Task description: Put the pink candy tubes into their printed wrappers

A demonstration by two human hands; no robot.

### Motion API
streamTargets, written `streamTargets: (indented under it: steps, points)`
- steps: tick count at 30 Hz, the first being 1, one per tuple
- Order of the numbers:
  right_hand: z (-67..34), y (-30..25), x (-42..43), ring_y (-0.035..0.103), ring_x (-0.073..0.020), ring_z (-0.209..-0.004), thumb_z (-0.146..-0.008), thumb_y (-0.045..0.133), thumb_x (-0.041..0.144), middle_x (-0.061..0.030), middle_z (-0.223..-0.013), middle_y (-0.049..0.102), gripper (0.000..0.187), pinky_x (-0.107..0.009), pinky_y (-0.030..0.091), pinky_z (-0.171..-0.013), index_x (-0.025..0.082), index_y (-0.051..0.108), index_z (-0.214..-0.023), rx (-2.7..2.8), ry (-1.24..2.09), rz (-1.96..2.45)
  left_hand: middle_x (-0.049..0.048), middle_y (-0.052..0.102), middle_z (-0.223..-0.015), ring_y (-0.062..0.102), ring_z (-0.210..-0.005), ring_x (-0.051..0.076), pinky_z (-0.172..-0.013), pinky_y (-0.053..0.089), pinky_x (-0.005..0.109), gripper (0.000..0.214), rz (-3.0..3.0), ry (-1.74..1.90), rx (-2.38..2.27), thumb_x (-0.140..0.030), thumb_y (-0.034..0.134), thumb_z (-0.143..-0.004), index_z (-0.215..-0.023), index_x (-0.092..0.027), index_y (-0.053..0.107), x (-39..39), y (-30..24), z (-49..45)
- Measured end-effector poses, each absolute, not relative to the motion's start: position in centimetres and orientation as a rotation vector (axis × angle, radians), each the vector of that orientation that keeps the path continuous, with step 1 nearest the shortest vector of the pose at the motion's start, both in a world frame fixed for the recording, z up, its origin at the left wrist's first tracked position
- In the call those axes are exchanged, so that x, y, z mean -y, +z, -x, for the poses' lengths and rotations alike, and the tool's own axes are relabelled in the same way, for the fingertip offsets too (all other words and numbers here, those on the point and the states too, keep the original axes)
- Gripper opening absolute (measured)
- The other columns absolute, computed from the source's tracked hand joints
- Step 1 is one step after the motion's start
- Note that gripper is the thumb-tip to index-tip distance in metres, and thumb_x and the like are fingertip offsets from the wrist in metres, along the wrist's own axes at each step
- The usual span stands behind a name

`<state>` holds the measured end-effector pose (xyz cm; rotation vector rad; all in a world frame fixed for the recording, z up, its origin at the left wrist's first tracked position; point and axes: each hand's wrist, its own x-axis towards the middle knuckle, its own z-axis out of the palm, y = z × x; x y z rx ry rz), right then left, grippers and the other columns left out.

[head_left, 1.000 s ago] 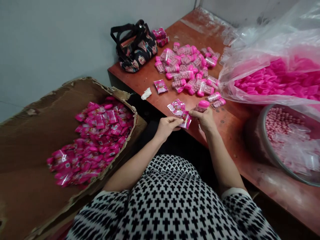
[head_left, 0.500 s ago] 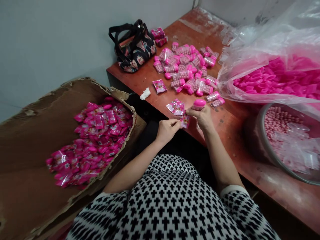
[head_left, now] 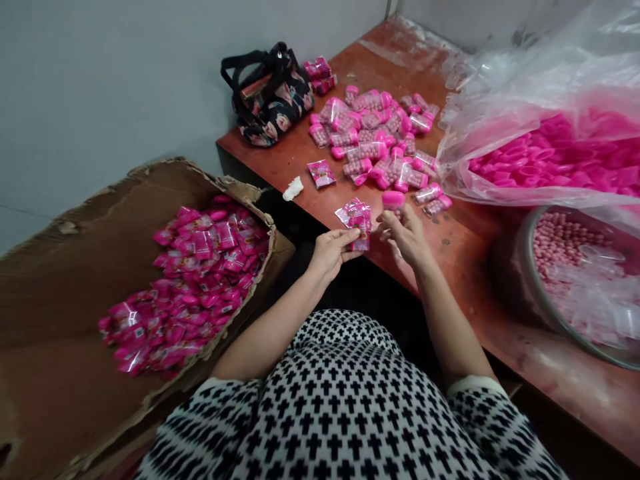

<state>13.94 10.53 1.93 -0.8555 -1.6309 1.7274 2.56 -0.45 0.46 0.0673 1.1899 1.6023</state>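
My left hand (head_left: 333, 252) pinches a small pink printed sachet (head_left: 361, 240) between thumb and fingers at the table's front edge. To its right, my right hand (head_left: 406, 233) has its fingers curled around a small bottle with a pink cap (head_left: 393, 199); the cap points up and the fingers hide most of the body. Just beyond the held sachet lies a little pile of flat pink sachets (head_left: 350, 211). Another pink packet (head_left: 321, 173) rests farther back on the table, by itself.
Beyond my hands, many clear pink-capped candy bottles (head_left: 373, 143) cover the reddish table (head_left: 480, 267). At left stands a cardboard box (head_left: 55, 280) holding filled pink packets (head_left: 200, 280). A plastic bag of pink caps (head_left: 555, 157), a grey tub (head_left: 535, 267), a floral bag (head_left: 273, 100) and white crumpled paper (head_left: 293, 189) are around.
The sachet in my left hand now stands more upright. My right fingers have come away from its edge, and the capped bottle has shifted slightly left and away from me.
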Motion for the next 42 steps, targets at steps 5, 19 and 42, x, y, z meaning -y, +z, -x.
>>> streamTargets:
  steps: [5,19,42]
  points:
    - [-16.9,1.1,-5.6,0.062,-0.0097,-0.056,-0.081,0.057,0.048,0.0031,-0.072,0.060,0.030,-0.023,0.054,-0.051,0.020,0.047,-0.087,1.571,1.820,0.940,0.0041,0.068,-0.070,0.065,-0.062,0.013,-0.067,0.056,0.029,0.011,0.239,1.768,-1.045,-0.018,0.071,-0.071,-0.072,-0.011,0.062,0.0,0.3,-2.5]
    - [-16.6,0.0,-1.6,0.055,-0.0076,-0.042,-0.083,0.051,0.049,0.0049,-0.062,0.059,0.033,-0.017,0.044,-0.036,0.019,0.049,-0.097,1.618,1.681,1.115,0.0074,0.069,-0.074,0.067,-0.070,0.016,-0.074,0.055,0.031,0.012,0.277,1.824,-0.903,-0.018,0.070,-0.074,-0.078,-0.009,0.064,-0.6,1.0,-3.7]
    - [-17.3,0.5,-0.6,0.056,-0.0073,-0.044,-0.085,0.052,0.045,0.0052,-0.064,0.059,0.029,-0.018,0.047,-0.039,0.019,0.048,-0.098,1.594,1.654,1.072,0.0074,0.070,-0.074,0.067,-0.066,0.015,-0.070,0.055,0.028,0.008,0.346,1.797,-0.889,-0.012,0.068,-0.072,-0.079,-0.009,0.065,-0.7,1.3,-4.6]
